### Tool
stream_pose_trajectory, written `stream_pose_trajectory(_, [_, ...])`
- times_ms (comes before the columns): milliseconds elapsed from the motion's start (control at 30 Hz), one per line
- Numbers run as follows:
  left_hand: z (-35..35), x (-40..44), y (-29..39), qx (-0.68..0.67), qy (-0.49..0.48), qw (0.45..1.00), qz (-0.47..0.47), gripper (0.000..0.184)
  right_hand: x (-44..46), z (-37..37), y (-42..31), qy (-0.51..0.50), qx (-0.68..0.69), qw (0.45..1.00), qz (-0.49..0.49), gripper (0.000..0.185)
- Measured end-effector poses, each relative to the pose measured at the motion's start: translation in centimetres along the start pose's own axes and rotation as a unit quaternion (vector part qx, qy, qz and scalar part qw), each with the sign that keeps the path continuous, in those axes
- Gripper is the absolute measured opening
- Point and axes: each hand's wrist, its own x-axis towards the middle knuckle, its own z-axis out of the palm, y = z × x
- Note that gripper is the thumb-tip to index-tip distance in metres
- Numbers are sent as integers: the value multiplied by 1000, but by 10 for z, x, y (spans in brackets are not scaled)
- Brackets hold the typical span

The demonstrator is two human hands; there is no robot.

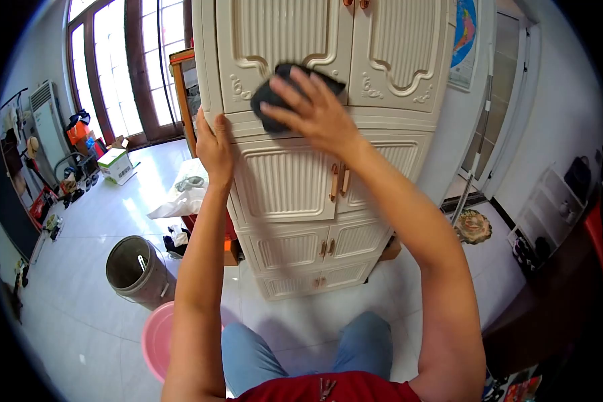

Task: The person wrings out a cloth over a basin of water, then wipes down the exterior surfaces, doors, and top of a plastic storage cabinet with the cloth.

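A tall cream cabinet (285, 181) with ribbed doors and copper-coloured handles stands straight ahead. Against the lower part of its upper left door, my right hand (315, 114) presses a dark cloth (268, 110), fingers spread over it and slightly blurred. The cloth reaches onto the ledge between the upper and middle doors. My left hand (214, 147) rests on the cabinet's left edge, thumb on the front and fingers along the side, with no loose object in it.
On the floor at the left are a grey bucket (135, 268), a pink basin (157, 338) and a white-green box (116, 166). A white bag (181, 201) lies beside the cabinet. A mop (473, 226) and a shoe rack (549, 208) are at the right.
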Motion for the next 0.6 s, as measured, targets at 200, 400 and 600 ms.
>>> stream_pose_trajectory(200, [0, 2, -2, -14, 15, 999, 43, 53, 95, 7, 40, 143, -8, 967, 212, 47])
stream_pose_trajectory(400, [-6, -4, 2, -63, -28, 998, -9, 52, 52, 12, -27, 24, 13, 992, 126, 51])
stream_pose_trajectory(600, [-8, -6, 16, -143, -30, 988, -55, 48, 9, 10, -33, -46, 101, 992, -53, 44])
